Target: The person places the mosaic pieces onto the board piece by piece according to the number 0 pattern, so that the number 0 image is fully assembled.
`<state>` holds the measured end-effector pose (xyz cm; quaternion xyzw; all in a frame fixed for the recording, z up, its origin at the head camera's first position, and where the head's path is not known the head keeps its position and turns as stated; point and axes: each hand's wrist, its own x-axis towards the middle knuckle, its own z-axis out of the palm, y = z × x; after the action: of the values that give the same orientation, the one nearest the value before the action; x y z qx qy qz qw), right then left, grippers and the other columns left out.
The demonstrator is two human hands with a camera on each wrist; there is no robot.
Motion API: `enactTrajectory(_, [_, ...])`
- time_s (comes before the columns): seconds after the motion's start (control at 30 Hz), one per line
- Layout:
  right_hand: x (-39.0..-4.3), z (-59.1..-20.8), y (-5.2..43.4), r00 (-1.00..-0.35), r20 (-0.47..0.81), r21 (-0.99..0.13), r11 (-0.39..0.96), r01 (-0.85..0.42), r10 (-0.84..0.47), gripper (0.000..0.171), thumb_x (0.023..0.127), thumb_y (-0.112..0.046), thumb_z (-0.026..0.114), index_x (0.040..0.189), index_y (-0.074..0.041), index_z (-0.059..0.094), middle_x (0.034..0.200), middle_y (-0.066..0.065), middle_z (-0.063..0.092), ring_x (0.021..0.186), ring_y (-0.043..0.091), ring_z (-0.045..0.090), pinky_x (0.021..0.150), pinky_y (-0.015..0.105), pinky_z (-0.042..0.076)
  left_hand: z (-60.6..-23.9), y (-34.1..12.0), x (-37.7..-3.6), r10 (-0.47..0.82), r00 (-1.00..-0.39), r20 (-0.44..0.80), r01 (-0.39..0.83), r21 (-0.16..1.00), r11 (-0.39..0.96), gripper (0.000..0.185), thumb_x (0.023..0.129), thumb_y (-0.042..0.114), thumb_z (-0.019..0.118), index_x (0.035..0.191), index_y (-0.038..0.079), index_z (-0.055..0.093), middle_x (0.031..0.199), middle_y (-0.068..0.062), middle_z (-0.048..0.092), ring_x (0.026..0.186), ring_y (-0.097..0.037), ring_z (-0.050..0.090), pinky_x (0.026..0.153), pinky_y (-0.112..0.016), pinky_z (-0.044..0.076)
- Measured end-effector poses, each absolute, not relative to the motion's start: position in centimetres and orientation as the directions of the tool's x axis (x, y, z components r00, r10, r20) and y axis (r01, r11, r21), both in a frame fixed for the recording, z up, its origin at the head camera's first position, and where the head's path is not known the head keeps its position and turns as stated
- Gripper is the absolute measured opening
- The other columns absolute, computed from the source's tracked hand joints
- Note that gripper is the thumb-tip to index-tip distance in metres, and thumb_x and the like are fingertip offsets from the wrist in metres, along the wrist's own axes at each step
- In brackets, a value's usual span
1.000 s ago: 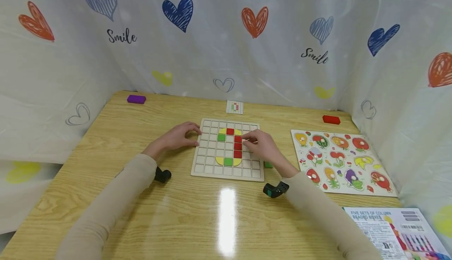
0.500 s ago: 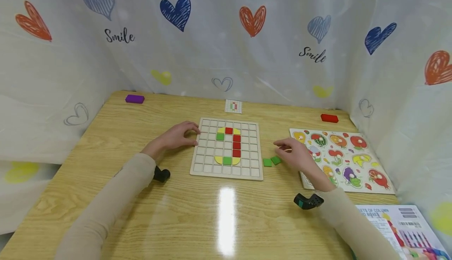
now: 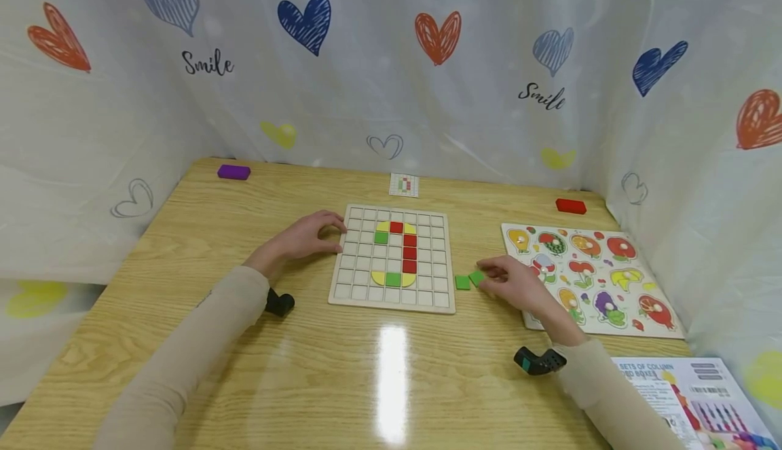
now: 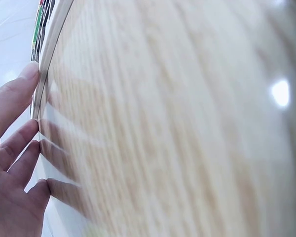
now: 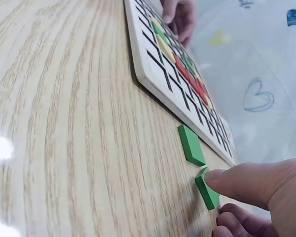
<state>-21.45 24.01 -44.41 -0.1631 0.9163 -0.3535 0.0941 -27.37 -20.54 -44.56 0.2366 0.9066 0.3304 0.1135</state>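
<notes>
On the wooden table (image 3: 183, 341) the grid board (image 3: 354, 280) holds red, yellow and green tiles down its middle columns. The left hand (image 3: 305, 236), fingers straight, braces the board's left edge. By the board's right edge, near its front corner, the right hand (image 3: 510, 280) pinches one green tile (image 5: 206, 190); its twin (image 5: 191, 144) lies free beside. Judging so, a pickup is underway; next needs a clean lift to an empty cell
</notes>
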Motion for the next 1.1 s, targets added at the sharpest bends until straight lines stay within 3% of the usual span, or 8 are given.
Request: enactTrajectory(1.1, [-21.2, -45.5, 23.4, -0.921, 0.037, -0.619, 0.715, -0.326, -0.388, 0.029, 0.089, -0.014, 0.073, 0.117, -0.005, 0.069, 0.11, 0.01, 0.061, 0.094, 0.022, 0.055, 0.079, 0.037, 0.044, -44.5, -20.4, -27.3, 0.506, -0.862, -0.039, 0.359, 0.658, 0.662, 0.037, 0.09, 0.022, 0.073, 0.122, 0.006, 0.063, 0.143, -0.016, 0.045, 0.138, -0.036, 0.034, 0.116, -0.052, 0.024])
